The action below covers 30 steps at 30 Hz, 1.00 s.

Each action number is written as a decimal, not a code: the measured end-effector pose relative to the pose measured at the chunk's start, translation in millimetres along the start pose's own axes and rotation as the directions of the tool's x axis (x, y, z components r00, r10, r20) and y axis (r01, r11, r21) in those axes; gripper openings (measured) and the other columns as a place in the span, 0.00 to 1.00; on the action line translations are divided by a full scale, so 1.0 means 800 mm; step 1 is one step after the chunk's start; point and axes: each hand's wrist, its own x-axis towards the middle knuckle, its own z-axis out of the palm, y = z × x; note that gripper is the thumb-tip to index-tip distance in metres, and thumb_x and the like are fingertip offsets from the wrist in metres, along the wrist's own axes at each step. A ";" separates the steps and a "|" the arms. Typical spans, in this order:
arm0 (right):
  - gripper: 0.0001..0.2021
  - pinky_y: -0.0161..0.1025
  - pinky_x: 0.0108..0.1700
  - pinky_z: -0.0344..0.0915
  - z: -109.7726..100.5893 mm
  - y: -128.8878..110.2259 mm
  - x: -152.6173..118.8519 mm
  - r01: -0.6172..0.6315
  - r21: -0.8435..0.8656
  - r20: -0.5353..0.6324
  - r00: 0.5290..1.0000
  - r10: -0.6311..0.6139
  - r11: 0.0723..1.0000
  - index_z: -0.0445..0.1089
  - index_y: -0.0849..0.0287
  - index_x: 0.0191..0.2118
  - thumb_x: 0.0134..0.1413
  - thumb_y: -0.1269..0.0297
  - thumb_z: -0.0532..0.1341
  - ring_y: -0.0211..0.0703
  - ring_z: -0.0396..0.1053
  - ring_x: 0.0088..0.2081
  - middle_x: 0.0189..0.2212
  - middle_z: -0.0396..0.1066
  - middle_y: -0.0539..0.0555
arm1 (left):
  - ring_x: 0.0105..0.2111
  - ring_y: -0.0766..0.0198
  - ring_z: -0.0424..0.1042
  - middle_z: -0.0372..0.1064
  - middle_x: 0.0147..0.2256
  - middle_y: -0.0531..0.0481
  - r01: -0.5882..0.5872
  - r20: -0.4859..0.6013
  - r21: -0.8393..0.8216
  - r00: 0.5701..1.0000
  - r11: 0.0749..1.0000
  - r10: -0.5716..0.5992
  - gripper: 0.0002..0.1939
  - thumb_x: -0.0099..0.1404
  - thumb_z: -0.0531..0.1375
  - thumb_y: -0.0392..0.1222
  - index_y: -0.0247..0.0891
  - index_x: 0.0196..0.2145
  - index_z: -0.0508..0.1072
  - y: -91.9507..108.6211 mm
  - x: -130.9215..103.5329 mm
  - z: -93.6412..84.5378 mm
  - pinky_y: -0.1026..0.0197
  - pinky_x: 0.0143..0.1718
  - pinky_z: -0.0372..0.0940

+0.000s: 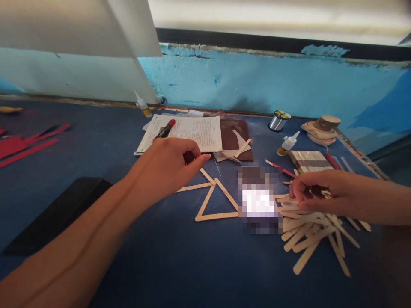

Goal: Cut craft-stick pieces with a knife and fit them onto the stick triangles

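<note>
My left hand (175, 164) hovers over flat wooden craft sticks (205, 201) arranged as triangles on the table, and covers part of them. Its thumb and index finger are pinched together; anything between them is too small to make out. At the right, my right hand (324, 192) is over a loose pile of craft sticks (311, 235). The fingers are curled, and a blurred craft stick (289, 205) juts out from beneath the fingertips. Between the hands lies a pixelated object with a bright screen (258, 201).
Behind are an open book (201, 132) with a marker (165, 129), two glue bottles (143, 106) (288, 144), a wire spool (278, 121) and a wooden block (311, 161). A dark wedge-shaped object (61, 214) and red strips (30, 149) are at left. A blue wall (224, 81) bounds the table.
</note>
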 end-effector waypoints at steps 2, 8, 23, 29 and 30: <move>0.12 0.34 0.25 0.67 0.000 -0.017 0.004 -0.003 0.058 0.259 0.966 -0.012 0.998 0.74 0.52 0.33 0.66 0.53 0.61 0.39 0.70 0.26 0.27 0.73 0.52 | 0.26 0.62 0.69 0.74 0.25 0.53 -0.012 0.029 -0.026 1.000 1.000 0.012 0.17 0.68 0.58 0.56 0.43 0.30 0.76 -0.001 -0.001 0.002 0.58 0.28 0.58; 0.10 0.35 0.26 0.62 0.031 -0.043 0.026 0.088 0.319 0.054 0.992 -0.111 0.944 0.72 0.54 0.45 0.65 0.54 0.63 0.39 0.66 0.28 0.30 0.71 0.51 | 0.30 0.58 0.72 0.77 0.33 0.49 -0.031 0.128 0.081 0.992 0.996 0.021 0.17 0.66 0.60 0.58 0.43 0.38 0.79 -0.011 0.003 0.013 0.58 0.26 0.57; 0.09 0.34 0.35 0.69 0.073 -0.097 0.021 0.246 0.472 0.033 0.955 -0.296 0.847 0.73 0.50 0.49 0.71 0.65 0.56 0.37 0.72 0.34 0.36 0.75 0.50 | 0.37 0.64 0.77 0.80 0.40 0.51 -0.405 0.160 -0.510 0.823 0.759 0.546 0.10 0.73 0.60 0.41 0.42 0.47 0.80 0.025 -0.023 0.026 0.62 0.39 0.68; 0.09 0.36 0.35 0.70 0.079 -0.092 0.026 0.302 0.275 -0.219 0.944 -0.247 0.913 0.75 0.50 0.49 0.64 0.63 0.64 0.41 0.75 0.36 0.40 0.79 0.50 | 0.35 0.61 0.74 0.77 0.37 0.48 -0.414 0.267 -0.236 0.843 0.879 0.468 0.13 0.74 0.56 0.43 0.39 0.42 0.81 0.018 -0.015 0.012 0.60 0.37 0.65; 0.08 0.37 0.34 0.70 0.080 -0.091 0.026 0.326 0.233 -0.242 0.932 -0.270 0.916 0.76 0.50 0.47 0.64 0.63 0.64 0.40 0.74 0.34 0.38 0.79 0.50 | 0.35 0.61 0.74 0.77 0.37 0.48 -0.412 0.284 -0.213 0.842 0.886 0.460 0.13 0.74 0.56 0.43 0.39 0.41 0.81 0.016 -0.014 0.010 0.60 0.37 0.64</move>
